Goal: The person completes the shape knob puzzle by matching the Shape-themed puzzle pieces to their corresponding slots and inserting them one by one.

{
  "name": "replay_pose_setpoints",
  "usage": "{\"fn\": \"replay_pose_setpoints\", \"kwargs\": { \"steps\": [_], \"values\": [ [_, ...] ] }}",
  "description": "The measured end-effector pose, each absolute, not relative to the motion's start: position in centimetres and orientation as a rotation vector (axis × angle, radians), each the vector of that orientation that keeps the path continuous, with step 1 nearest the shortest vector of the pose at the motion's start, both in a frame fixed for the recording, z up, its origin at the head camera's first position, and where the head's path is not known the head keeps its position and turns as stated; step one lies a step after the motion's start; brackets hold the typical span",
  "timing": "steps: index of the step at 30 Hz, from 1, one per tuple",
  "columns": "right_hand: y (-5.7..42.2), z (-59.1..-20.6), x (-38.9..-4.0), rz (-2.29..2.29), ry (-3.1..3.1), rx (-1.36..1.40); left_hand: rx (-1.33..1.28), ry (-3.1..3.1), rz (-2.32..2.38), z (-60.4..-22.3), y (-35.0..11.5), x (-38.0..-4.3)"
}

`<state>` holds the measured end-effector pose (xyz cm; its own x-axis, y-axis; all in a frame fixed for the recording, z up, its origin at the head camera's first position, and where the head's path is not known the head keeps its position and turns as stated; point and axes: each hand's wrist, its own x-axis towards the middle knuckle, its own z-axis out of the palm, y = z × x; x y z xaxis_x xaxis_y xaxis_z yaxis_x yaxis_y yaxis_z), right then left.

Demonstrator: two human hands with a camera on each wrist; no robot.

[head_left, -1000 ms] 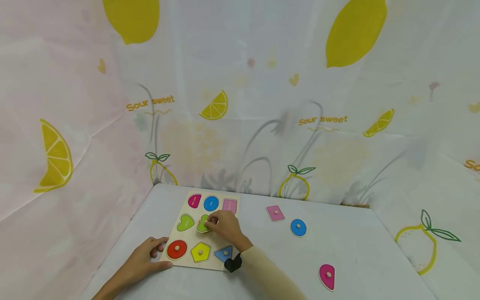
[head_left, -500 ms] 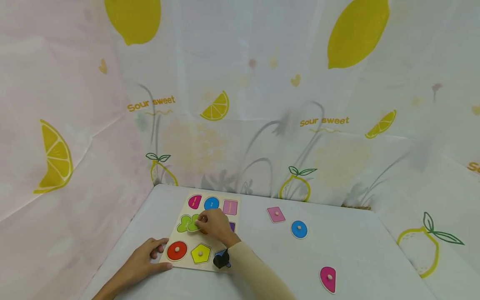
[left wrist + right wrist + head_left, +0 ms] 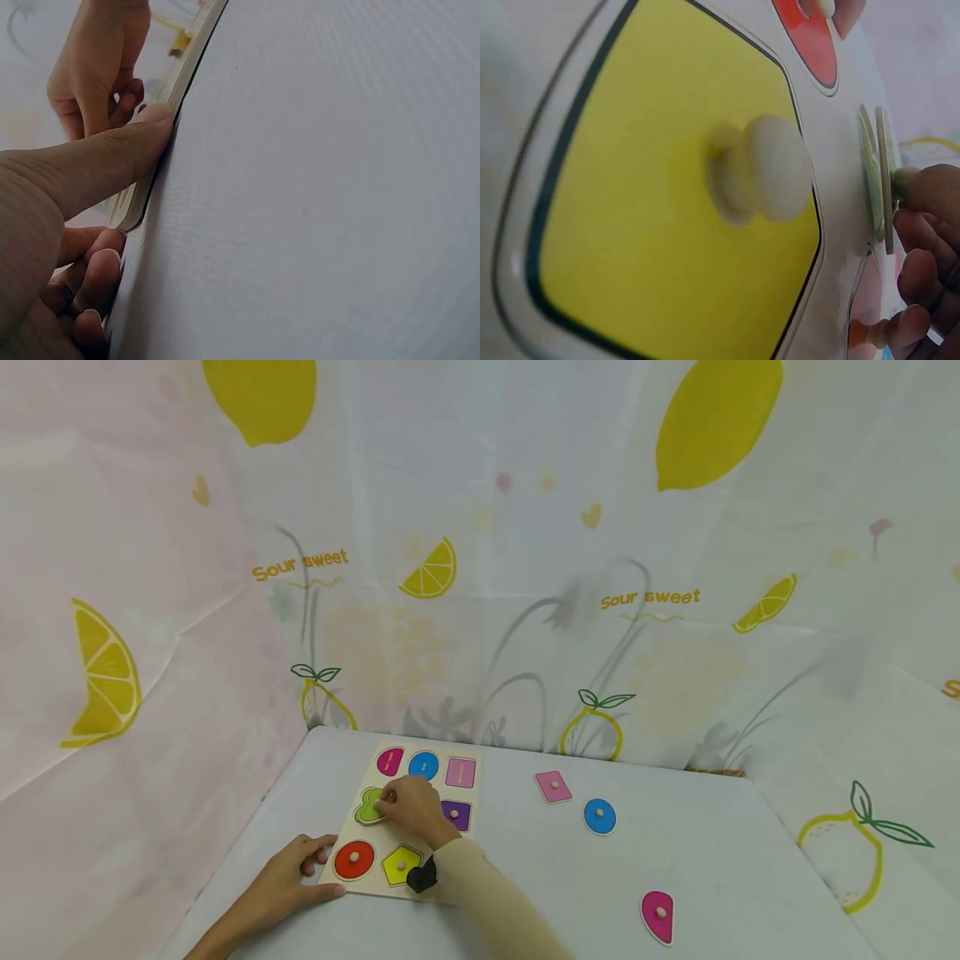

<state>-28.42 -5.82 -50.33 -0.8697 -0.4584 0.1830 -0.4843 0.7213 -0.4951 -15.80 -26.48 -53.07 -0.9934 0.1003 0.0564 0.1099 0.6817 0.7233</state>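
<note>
In the head view my right hand point(image 3: 416, 810) pinches the knob of a green heart puzzle piece point(image 3: 366, 814) over the green heart recess on the wooden peg puzzle board point(image 3: 377, 883). The right wrist view shows the heart piece point(image 3: 886, 180) edge-on, a little off the board. My left hand point(image 3: 281, 881) grips the board's near left corner. Its thumb point(image 3: 112, 161) lies against the front edge, with curled fingers at the side. Seated in the board are a red circle point(image 3: 363, 870), a yellow pentagon point(image 3: 392, 868) and a purple square point(image 3: 462, 810). My right hand and sleeve hide other parts.
Loose knobbed pieces lie on the white table point(image 3: 540, 877) right of the board: a pink square point(image 3: 546, 782), a blue circle point(image 3: 592, 824) and a magenta half circle point(image 3: 658, 930). Bare printed recesses line the board's back row. A lemon-print cloth point(image 3: 480, 643) encloses the table.
My right hand has carried the green heart piece leftward, from the middle of the board to over the heart recess. My left hand has stayed at the corner.
</note>
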Motion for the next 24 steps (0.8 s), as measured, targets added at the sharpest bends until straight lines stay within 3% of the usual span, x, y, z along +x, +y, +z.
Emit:
{"fn": "replay_pose_setpoints", "kwargs": {
  "steps": [24],
  "values": [
    [-7.9,-50.1,-28.5,0.742,-2.991,0.678,-0.195,-2.86,-1.243,-53.5,-26.8,-15.8]
  ]
}}
